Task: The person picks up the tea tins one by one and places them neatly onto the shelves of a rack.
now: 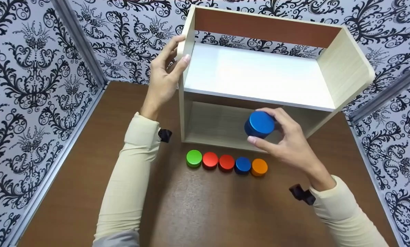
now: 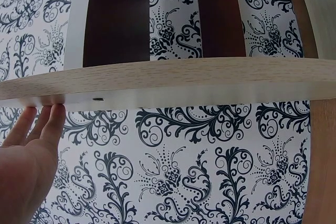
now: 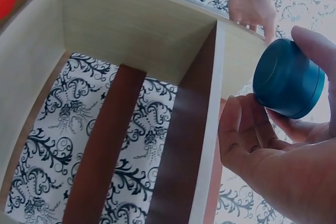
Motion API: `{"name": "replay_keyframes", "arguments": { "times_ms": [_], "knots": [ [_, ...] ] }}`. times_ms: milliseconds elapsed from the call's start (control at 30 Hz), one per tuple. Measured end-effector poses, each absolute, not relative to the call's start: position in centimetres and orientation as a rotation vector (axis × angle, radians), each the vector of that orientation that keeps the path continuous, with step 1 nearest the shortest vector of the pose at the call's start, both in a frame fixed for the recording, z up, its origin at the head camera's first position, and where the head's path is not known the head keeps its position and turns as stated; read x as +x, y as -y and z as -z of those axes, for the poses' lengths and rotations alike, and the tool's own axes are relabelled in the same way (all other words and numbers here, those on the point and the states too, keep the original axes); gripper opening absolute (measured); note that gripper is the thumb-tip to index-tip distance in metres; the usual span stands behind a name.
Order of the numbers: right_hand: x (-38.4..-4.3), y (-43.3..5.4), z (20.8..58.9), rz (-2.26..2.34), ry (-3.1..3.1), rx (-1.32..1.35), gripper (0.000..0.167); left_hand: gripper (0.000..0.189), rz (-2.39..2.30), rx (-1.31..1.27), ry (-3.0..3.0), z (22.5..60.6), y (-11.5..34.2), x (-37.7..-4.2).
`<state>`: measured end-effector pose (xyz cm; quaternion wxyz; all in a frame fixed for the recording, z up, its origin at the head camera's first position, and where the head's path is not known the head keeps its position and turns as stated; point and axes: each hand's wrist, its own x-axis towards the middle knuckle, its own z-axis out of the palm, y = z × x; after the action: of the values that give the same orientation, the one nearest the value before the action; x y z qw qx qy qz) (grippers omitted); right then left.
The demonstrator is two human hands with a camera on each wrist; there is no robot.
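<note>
- A shelf unit of pale wood-grain board is divided into two levels by a flat white shelf board; its back is crossed by red-brown slats, between which black-and-white patterned wallpaper is seen.
- A large blue cylinder with a metallic sheen is held up off the brown wood-look surface, before the unit's open front; a smooth flat top is shown in the head view, and a seam round its side in the right wrist view.
- The cylinder is pinched between thumb and fingers by the right hand.
- The unit's left side panel is gripped by the left hand.
- Before the unit, small glossy cylinders are lined up: green, red, red, blue, orange.
</note>
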<state>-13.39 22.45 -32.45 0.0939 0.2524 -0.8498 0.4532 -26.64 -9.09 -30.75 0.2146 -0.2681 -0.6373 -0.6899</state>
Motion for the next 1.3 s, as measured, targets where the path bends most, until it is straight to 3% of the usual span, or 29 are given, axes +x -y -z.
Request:
{"name": "replay_keyframes", "arguments": {
  "times_ms": [1300],
  "knots": [
    [-19.5,-17.3,27.8,-1.423,2.608,0.699,0.065,0.045,1.941,-0.723,1.771,30.8,9.1,-26.6]
  ]
}}
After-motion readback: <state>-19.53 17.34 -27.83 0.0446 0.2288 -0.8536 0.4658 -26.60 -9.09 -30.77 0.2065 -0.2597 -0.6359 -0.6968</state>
